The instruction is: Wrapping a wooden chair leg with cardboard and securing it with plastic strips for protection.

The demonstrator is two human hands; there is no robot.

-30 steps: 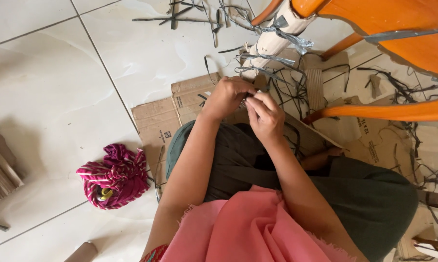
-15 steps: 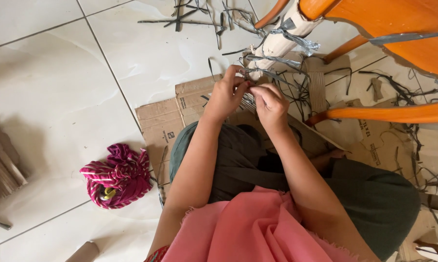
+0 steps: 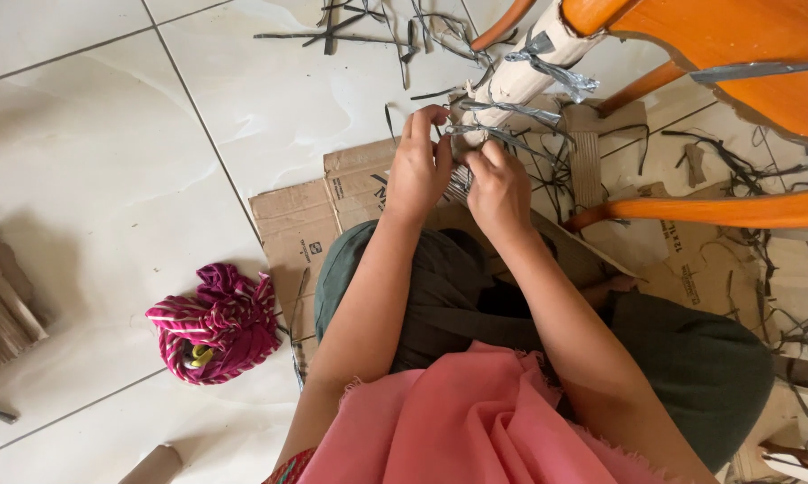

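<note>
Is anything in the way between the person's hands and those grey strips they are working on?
Nothing visible is. The left hand and right hand are already on the grey strips, pinching them beside the pale tube. The orange chair leg lies off to the right, clear of both hands.

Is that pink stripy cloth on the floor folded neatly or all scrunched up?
Scrunched up. The pink striped cloth sits in a rumpled heap on the tile floor, with something yellow tucked inside.
</note>
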